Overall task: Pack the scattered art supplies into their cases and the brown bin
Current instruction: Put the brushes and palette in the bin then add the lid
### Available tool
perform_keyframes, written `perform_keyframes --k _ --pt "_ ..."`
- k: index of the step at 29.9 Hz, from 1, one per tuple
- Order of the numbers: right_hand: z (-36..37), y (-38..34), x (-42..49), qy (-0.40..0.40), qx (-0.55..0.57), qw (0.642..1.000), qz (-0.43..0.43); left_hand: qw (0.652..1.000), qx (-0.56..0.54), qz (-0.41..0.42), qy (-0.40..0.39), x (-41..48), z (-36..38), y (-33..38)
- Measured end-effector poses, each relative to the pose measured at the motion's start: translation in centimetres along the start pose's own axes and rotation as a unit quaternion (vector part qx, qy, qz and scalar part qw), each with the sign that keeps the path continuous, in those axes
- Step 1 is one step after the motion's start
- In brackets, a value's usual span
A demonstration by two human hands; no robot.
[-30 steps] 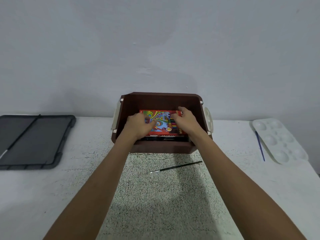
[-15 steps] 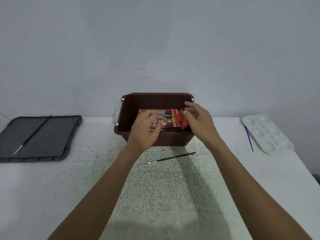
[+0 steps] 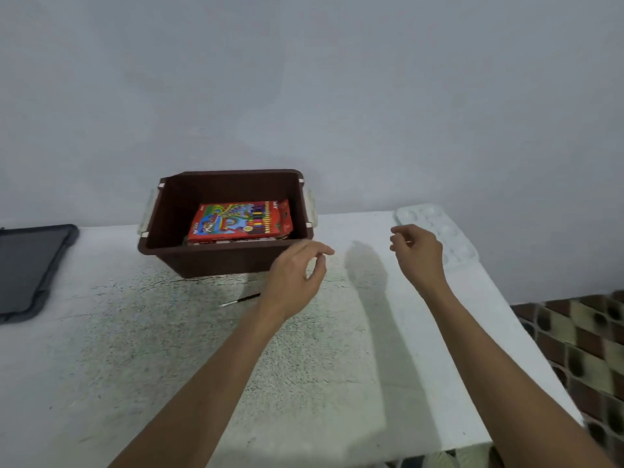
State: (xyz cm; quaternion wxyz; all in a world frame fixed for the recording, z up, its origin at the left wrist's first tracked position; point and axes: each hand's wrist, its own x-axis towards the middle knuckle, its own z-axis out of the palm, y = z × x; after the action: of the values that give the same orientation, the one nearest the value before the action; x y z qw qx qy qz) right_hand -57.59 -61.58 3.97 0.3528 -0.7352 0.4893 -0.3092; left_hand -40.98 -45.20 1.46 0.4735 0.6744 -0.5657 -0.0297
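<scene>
The brown bin (image 3: pixel 216 261) sits at the surface's (image 3: pixel 135 332) far edge, a red pencil box (image 3: pixel 236 221) lying inside. Both hands hover empty, fingers (image 3: pixel 320 248) loosely curled: left hand (image 3: pixel 293 275) by the bin's near right corner, right hand (image 3: pixel 420 253) beside the white palette (image 3: pixel 462 251).
</scene>
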Motion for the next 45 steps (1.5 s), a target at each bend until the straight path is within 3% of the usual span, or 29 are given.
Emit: perform_keyframes --k 5,8,10,12,15,19,25,29,32,39,45 --pt "-1.6 6.3 2.0 -0.053 -0.169 0.984 0.003 0.985 0.069 -0.053 -0.147 -0.3 5.7 -0.1" --pt "-1.7 8.7 3.0 -0.159 -0.271 0.949 -0.02 0.939 0.182 -0.116 -0.27 -0.8 7.9 -0.5" --pt "-1.6 9.6 3.4 -0.211 -0.329 0.919 -0.054 0.919 0.222 -0.132 -0.297 -1.4 8.7 -0.9" --pt "-1.2 10.0 3.2 -0.206 -0.36 0.904 -0.104 0.923 0.223 -0.132 -0.283 -2.0 8.9 -1.4" --pt "-0.3 11.7 2.9 -0.126 -0.38 0.899 -0.18 0.934 0.216 -0.12 -0.259 -2.5 9.2 -1.5" --pt "-0.1 12.7 2.2 -0.091 -0.399 0.887 -0.215 0.936 0.225 -0.105 -0.25 -3.1 9.4 -1.4" --pt "-1.1 12.4 1.3 -0.079 -0.335 0.9 -0.268 0.934 0.227 -0.121 -0.248 -3.0 9.6 -1.1" --pt "-1.1 12.6 1.3 -0.04 -0.31 0.925 -0.216 0.932 0.225 -0.132 -0.252 -3.0 9.7 -1.1" --pt "-0.8 13.1 1.7 -0.04 -0.34 0.924 -0.168 0.93 0.226 -0.137 -0.256 -3.0 9.6 -1.1" --pt "-0.7 14.2 0.6 -0.054 -0.323 0.922 -0.208 0.929 0.228 -0.138 -0.258 -3.0 9.7 -1.1" --pt "-0.8 13.0 0.0 -0.082 -0.309 0.931 -0.178 0.927 0.219 -0.138 -0.273 -3.5 9.6 -1.1"
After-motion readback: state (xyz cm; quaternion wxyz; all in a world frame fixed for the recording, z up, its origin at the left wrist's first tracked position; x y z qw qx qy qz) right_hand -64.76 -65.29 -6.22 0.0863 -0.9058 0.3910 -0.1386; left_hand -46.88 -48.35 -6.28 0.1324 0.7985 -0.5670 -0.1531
